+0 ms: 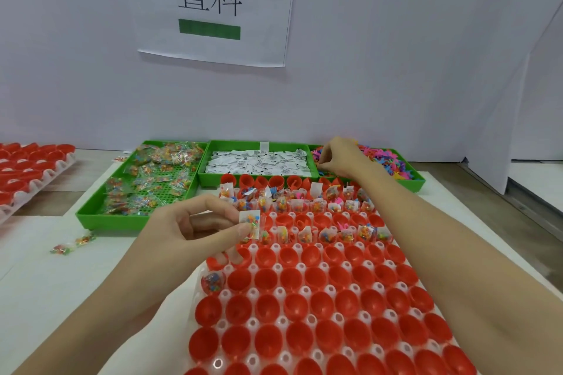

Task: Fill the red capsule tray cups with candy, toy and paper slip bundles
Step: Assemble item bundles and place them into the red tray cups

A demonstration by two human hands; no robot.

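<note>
Both hands work apart: left (pixel 195 222) pinches candy packet (pixel 250 224), right (pixel 341 158) reaches toys (pixel 387 158).

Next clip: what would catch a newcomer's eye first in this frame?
The big tray of red cups fills the foreground, its far rows already stuffed with bundles and the near rows bare. Behind it stand three green bins: candy on the left, paper slips in the middle, toys on the right. The left hand pinches a candy packet over the tray while the right hand reaches into the toys.
</note>
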